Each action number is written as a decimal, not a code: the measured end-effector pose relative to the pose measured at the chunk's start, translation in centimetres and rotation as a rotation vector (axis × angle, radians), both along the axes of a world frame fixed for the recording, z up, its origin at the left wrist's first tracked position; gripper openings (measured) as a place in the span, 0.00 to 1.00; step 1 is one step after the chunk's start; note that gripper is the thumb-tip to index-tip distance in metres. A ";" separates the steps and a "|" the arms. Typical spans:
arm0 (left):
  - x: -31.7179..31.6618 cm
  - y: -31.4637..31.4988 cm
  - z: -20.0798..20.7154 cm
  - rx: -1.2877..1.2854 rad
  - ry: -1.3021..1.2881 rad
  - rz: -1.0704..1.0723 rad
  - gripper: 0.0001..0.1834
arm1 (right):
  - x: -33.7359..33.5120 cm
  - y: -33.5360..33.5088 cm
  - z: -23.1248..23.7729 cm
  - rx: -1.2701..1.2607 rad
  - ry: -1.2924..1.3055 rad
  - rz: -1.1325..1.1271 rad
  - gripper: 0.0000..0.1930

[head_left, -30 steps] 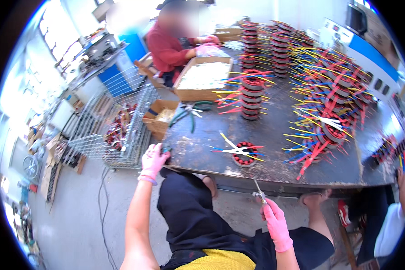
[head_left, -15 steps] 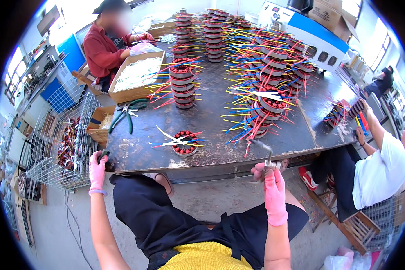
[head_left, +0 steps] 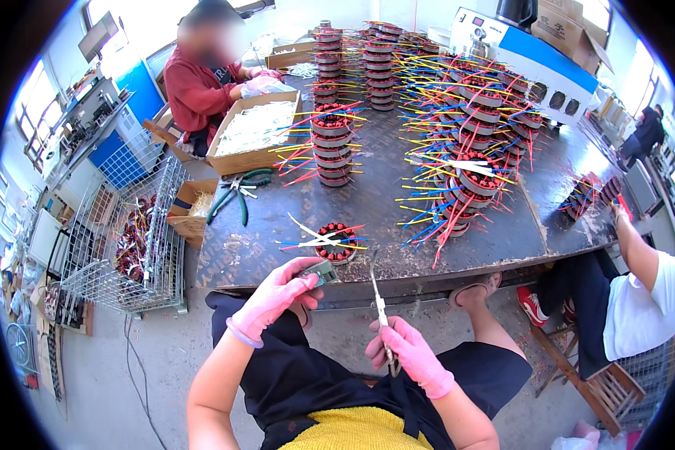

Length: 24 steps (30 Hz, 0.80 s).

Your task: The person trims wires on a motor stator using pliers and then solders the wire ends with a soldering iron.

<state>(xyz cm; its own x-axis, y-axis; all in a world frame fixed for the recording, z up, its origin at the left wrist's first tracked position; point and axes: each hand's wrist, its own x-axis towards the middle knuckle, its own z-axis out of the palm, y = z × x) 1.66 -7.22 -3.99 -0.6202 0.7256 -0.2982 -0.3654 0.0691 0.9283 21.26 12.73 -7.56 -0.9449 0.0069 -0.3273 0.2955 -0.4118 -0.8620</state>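
Observation:
My left hand (head_left: 277,294), in a pink glove, is closed around a small dark green block (head_left: 325,273) just past the table's front edge. To its right, my pink-gloved right hand (head_left: 414,352) grips a slim metal tool with a thin bent nozzle (head_left: 380,304). The nozzle points up toward the table, its tip apart from anything. Beyond my left hand a single stator (head_left: 347,253) with red windings lies flat on the table. Two white sleeves (head_left: 324,241) cross over its left side, among red and blue leads.
Stator stacks (head_left: 333,157) and a wire-bristling pile (head_left: 478,176) stand on the table (head_left: 277,262). Green-handled pliers (head_left: 238,196) lie beside a carton of white pieces (head_left: 256,129). A wire basket (head_left: 120,247) stands left. Co-workers sit at the far left (head_left: 195,86) and right (head_left: 645,307).
My left hand has moved right from the table's left corner with the green block. My right hand has shifted left and closer to me, with the tool now pointing up. The view has shifted slightly.

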 end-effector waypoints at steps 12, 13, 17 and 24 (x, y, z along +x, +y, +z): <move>0.6 2.5 -0.8 0.039 0.123 0.129 0.23 | 0.5 -1.3 -0.3 -0.004 -0.031 -0.053 0.20; 0.6 2.5 -1.2 0.011 0.150 0.146 0.22 | 0.7 -1.3 -0.3 0.005 -0.044 -0.043 0.20; 0.3 2.9 -2.6 -0.119 0.255 0.202 0.21 | 0.9 -1.5 0.3 -0.005 -0.063 -0.005 0.21; 0.5 2.9 -2.7 -0.169 0.349 0.219 0.18 | 0.9 -1.7 -0.2 -0.003 -0.060 -0.002 0.22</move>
